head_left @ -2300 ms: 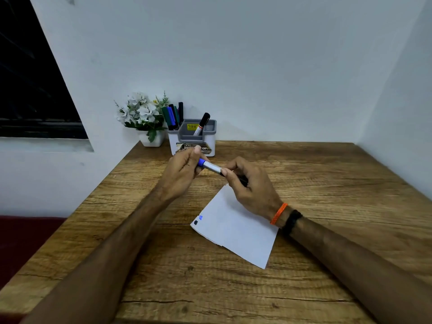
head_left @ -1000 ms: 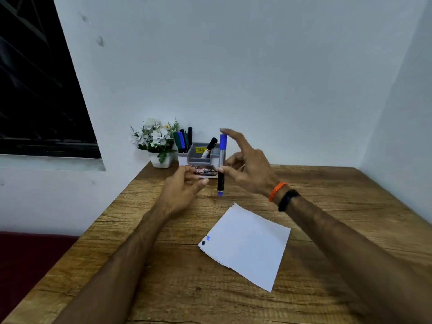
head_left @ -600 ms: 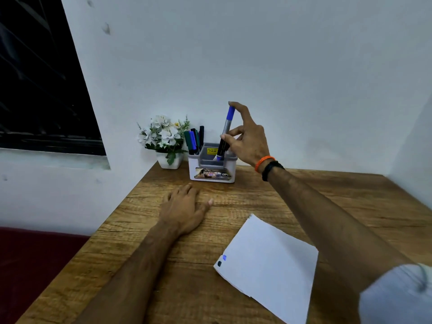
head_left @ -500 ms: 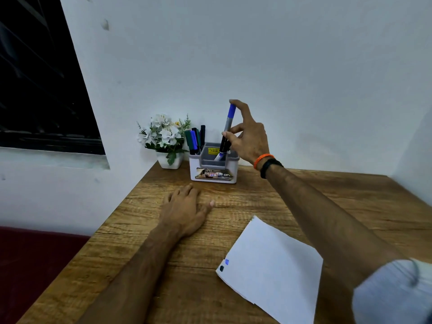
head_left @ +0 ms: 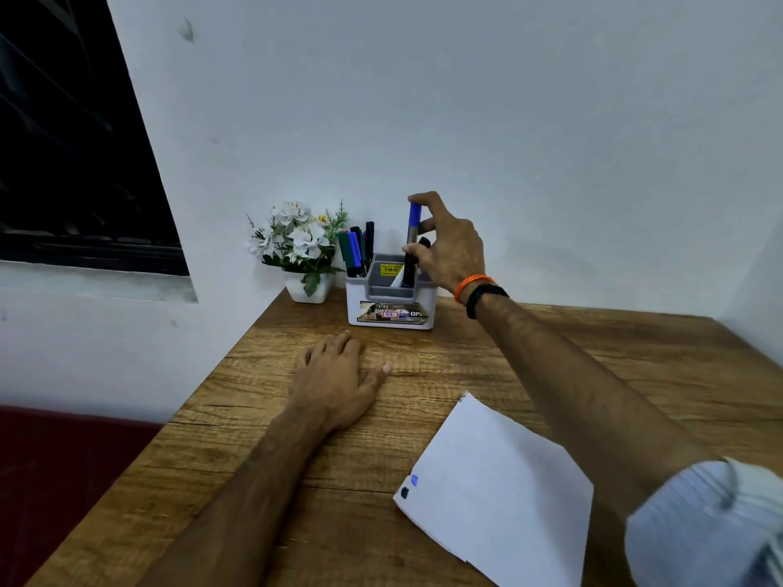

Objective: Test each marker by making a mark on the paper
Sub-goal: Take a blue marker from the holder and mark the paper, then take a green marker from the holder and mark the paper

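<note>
My right hand (head_left: 451,252) pinches a blue-capped marker (head_left: 413,235) that stands upright, its lower end inside the grey front compartment of the white organiser (head_left: 392,309) at the table's back. A black-capped marker (head_left: 423,242) leans in the same compartment, mostly hidden behind my fingers. Several more markers (head_left: 356,252), green, blue and black, stand in the organiser's rear left slot. My left hand (head_left: 339,374) rests flat on the wooden table, holding nothing. The white paper (head_left: 495,489) lies near the front right, with a blue mark (head_left: 414,480) and a black mark (head_left: 404,493) at its left corner.
A small white pot of white flowers (head_left: 303,252) stands left of the organiser against the wall. The wooden table (head_left: 614,358) ends at walls behind and to the right. A dark window (head_left: 72,141) is at the left, a red surface (head_left: 63,459) below the table's left edge.
My right hand carried the capped blue marker from above the paper to the organiser and lowered it into the front compartment. My left hand let go and settled flat on the table.
</note>
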Motion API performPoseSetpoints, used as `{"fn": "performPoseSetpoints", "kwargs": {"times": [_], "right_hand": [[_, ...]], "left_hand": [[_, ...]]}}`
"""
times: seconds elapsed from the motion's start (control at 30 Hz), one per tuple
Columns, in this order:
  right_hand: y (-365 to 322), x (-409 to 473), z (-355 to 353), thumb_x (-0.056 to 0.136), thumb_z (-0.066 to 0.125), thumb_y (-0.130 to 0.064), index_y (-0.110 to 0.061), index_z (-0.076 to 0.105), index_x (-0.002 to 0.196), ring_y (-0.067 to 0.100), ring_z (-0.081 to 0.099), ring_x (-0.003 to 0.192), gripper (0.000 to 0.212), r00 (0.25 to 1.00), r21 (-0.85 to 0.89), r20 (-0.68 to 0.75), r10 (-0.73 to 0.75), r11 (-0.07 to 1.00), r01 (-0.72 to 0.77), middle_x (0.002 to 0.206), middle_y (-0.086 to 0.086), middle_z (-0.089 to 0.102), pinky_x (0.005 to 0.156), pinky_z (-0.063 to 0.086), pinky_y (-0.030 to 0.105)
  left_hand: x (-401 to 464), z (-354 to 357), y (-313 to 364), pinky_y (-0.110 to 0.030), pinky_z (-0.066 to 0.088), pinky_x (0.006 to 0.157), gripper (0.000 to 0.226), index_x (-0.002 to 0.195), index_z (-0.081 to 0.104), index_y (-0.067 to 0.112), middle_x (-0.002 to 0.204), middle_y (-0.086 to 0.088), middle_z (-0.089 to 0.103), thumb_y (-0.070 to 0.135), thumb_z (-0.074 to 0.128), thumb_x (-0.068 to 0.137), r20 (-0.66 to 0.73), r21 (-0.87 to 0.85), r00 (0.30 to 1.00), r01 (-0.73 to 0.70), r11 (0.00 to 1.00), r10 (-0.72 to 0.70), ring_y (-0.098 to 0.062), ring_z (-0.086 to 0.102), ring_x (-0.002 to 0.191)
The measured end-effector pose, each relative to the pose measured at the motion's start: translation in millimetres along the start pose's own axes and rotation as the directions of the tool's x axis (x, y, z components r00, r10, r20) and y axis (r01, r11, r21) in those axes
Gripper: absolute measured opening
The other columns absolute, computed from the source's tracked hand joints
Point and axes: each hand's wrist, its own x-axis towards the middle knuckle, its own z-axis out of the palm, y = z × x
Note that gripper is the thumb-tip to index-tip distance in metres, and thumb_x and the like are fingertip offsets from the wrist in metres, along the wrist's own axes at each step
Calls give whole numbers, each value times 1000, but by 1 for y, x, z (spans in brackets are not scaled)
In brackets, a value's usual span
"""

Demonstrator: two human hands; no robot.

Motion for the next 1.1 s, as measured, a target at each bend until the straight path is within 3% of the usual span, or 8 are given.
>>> {"fn": "performPoseSetpoints", "kwargs": {"times": [0.27,0.43,0.53,0.67,0.73,0.8,0.97,1.1], "right_hand": [[10,-9,6,78,80,-30,-24,54,118,26,68,85,48,997,-68,61,40,997,-36,93,0,75,78,54,36],[15,-6,6,81,77,-33,-26,61,123,21,62,104,45,994,-86,30,105,991,-102,113,2,67,78,40,26],[10,-4,6,79,78,-31,-25,62,126,19,59,108,51,997,-47,-24,68,996,-69,122,3,59,84,41,25],[-8,-4,14,81,75,-28,-21,69,111,14,62,90,31,992,28,-91,-83,996,85,107,0,66,87,53,34],[-21,-4,18,82,74,-29,-21,71,102,9,59,74,21,996,94,-28,-83,992,85,89,-7,70,82,55,37],[-33,-2,24,81,74,-30,-21,72,95,7,63,71,17,998,130,48,-50,991,43,81,-11,72,81,57,35],[-45,-1,36,77,79,-39,-18,69,98,12,67,84,31,994,132,107,14,991,-28,87,-4,73,81,55,30],[-49,0,43,77,77,-48,-24,63,119,19,63,96,50,993,45,88,-79,996,76,104,2,65,84,53,34]], "left_hand": [[-2,-1,1,-45,17,115,66,143,37,24,156,-1,29,66,27,93,-8,-7,1000,-7,1000,7,-20,26,143],[-1,-1,1,-45,16,115,67,143,36,24,157,-1,28,66,27,92,0,-6,1000,1,1000,-1,-20,25,143],[-1,-1,1,-45,17,115,67,144,36,24,157,-1,28,67,27,92,1,-1,1000,5,1000,-5,-20,24,143],[-1,-1,1,-46,17,115,67,144,36,24,157,-1,28,66,27,92,1,-2,1000,4,1000,-4,-21,25,143],[-2,-1,1,-46,17,114,67,143,37,24,156,-2,29,66,27,92,-6,3,1000,2,1000,-2,-21,27,142],[-2,-2,1,-45,18,114,65,142,38,24,155,-1,31,66,29,92,-18,4,1000,2,1000,-2,-21,28,141],[-2,0,0,-45,19,113,67,143,38,22,155,-3,31,66,28,92,-26,19,1000,-3,1000,3,-22,28,141],[-1,1,0,-46,18,114,68,143,38,21,156,-3,30,65,28,93,-20,19,1000,5,1000,-4,-23,26,142]]}}
